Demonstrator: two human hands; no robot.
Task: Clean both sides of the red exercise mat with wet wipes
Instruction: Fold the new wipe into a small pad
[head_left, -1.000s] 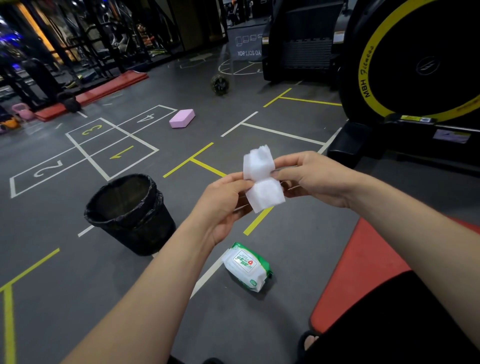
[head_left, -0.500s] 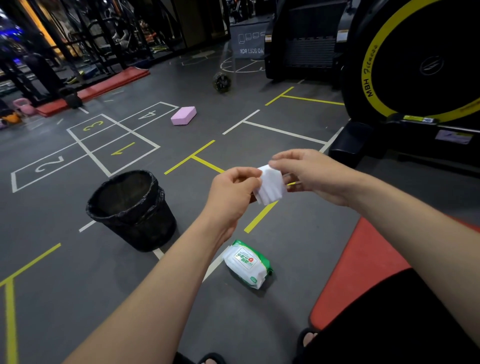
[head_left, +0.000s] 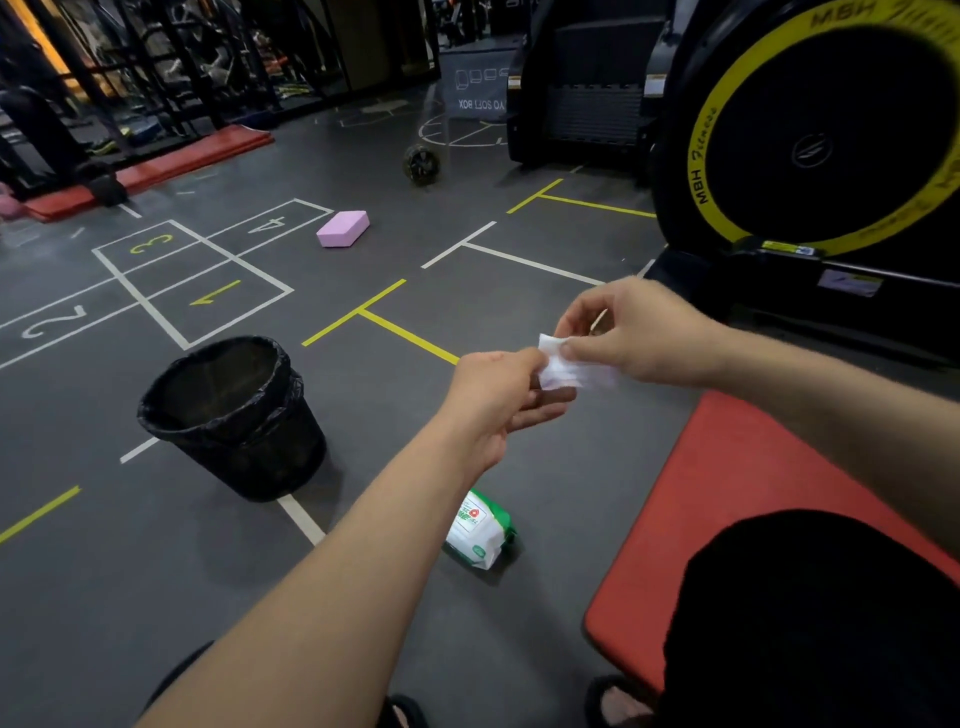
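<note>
Hands meet in the air above the grey floor (head_left: 467, 649), both pinching one white wipe (head_left: 563, 364). The left hand (head_left: 498, 395) grips the wipe's near edge between thumb and curled fingers; the right hand (head_left: 634, 332) pinches its upper corner with thumb and forefinger. The wipe looks crumpled and partly blurred, so its exact fold cannot be told.

Below the wipe, toward the person, the wipe pack (head_left: 478, 530) lies on the floor, green and white, label up. Right of the wipe the red mat (head_left: 727, 493) lies flat on the floor, its near part hidden by a black-clad knee (head_left: 810, 623). Left of the wipe stands a black bin (head_left: 234, 415) with a black liner. Beyond the wipe a pink block (head_left: 343, 227) sits on the floor, and to the right of it a black machine with a yellow-ringed wheel (head_left: 810, 130).
</note>
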